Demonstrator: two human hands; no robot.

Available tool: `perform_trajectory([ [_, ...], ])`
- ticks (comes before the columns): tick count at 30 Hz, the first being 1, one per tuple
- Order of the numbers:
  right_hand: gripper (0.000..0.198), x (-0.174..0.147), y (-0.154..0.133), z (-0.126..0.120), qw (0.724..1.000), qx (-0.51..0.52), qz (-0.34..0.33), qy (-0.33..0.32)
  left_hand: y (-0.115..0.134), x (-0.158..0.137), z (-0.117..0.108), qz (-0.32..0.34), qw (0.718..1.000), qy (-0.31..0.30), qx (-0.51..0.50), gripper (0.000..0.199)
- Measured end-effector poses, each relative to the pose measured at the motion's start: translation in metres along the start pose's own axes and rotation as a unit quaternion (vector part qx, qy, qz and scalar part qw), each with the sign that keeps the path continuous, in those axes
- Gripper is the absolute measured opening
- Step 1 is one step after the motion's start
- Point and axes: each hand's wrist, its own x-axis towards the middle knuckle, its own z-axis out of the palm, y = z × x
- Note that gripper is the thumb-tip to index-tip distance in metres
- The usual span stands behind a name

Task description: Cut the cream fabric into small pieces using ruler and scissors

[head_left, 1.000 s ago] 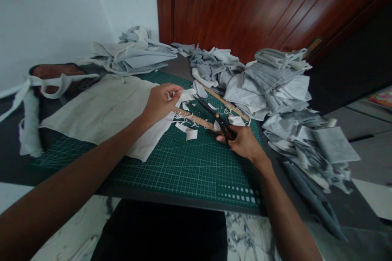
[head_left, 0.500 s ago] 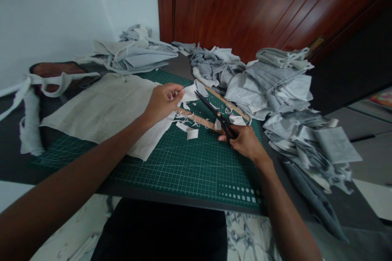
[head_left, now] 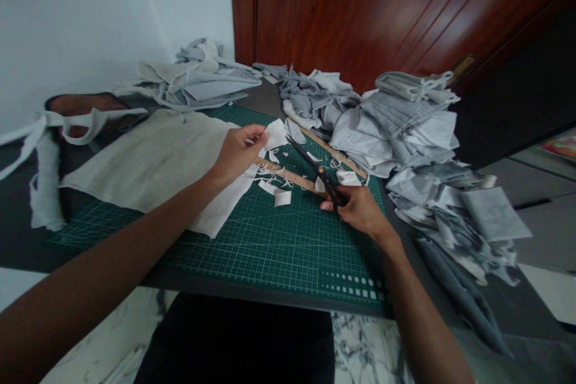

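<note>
My left hand (head_left: 240,147) pinches a small white fabric piece (head_left: 276,134) between thumb and fingers, above the green cutting mat (head_left: 270,252). In my right hand (head_left: 360,210) is a pair of black scissors (head_left: 321,173), gripped by the handles. The blades point up and left, their tips close to the right edge of the held piece and looking nearly closed. A wooden ruler (head_left: 294,178) lies on the mat between the hands, with thread scraps and small fabric offcuts (head_left: 282,197) around it. A large cream cloth (head_left: 166,156) spreads under my left wrist.
Piles of grey and white fabric (head_left: 396,114) stand along the back and right. More folded cloth (head_left: 202,81) lies at the back left, near a brown item (head_left: 85,109) with a fabric strip on it. A second wooden strip (head_left: 333,150) lies at the mat's far edge.
The fabric piece in my left hand has turned and tilted upward a little, coming slightly away from the scissor tips. My right hand and the scissors stay almost in place.
</note>
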Motion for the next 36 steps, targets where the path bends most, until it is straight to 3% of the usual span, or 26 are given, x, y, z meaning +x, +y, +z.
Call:
perform_trajectory([
  [6, 0.045, -0.001, -0.001, 0.0, 1.0, 0.006, -0.002, 0.001, 0.001, 0.003, -0.005, 0.014, 1.0, 0.02, 0.008, 0.024],
  [21, 0.038, 0.0, -0.001, 0.003, 1.0, 0.03, -0.009, -0.006, 0.003, -0.005, 0.004, 0.016, 0.999, -0.028, -0.007, 0.025],
  [30, 0.044, -0.004, -0.01, -0.009, 0.993, 0.094, 0.002, 0.072, 0.007, -0.014, 0.013, -0.012, 0.996, -0.056, -0.073, 0.028],
  [36, 0.046, -0.004, -0.009, -0.008, 0.998, 0.051, 0.009, 0.041, 0.006, -0.011, 0.01, -0.024, 0.997, -0.035, -0.071, 0.025],
])
